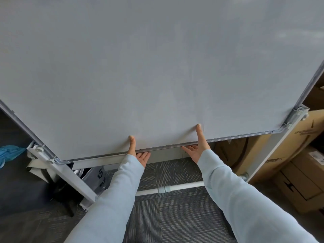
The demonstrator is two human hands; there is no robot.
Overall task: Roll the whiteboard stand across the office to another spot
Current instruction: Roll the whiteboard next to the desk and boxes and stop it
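The whiteboard [157, 67] fills most of the view, a blank grey-white panel in a metal frame, tilted on its white stand. My left hand [137, 153] grips the board's bottom edge, thumb on the face and fingers under the rim. My right hand [196, 148] grips the same edge further right in the same way. The stand's left upright [70, 179] and right upright [273, 149] carry the board on corner brackets. A white crossbar [185, 185] runs low between them.
Brown cardboard boxes [298, 172] are stacked close on the right, behind the right upright. A blue cloth [8, 151] and dark objects sit at the left. A grey box [98, 176] lies under the board. Striped grey carpet [175, 216] lies underfoot.
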